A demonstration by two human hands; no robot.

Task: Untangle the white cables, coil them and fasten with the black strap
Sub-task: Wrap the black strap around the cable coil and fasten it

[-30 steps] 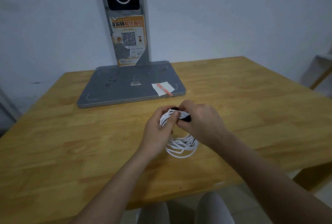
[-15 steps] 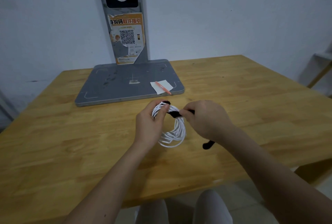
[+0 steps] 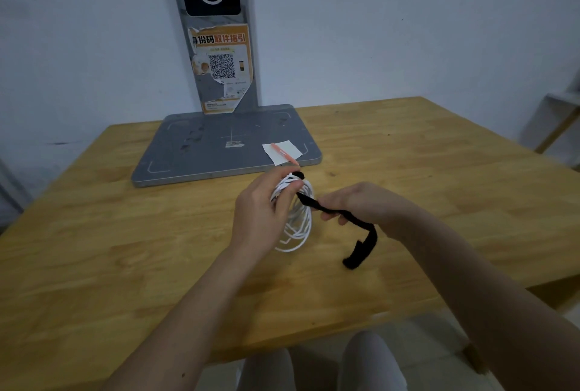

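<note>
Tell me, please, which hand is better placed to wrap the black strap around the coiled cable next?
The right hand. It already pinches the black strap, whose loose tail hangs free below it, while the left hand grips the white coil and looks needed to keep the loops together.

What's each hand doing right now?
Left hand: grips the coiled white cables.
Right hand: pinches the black strap, pulled out from the coil.

Single head view, looking forward-down, close over table (image 3: 125,265).
</note>
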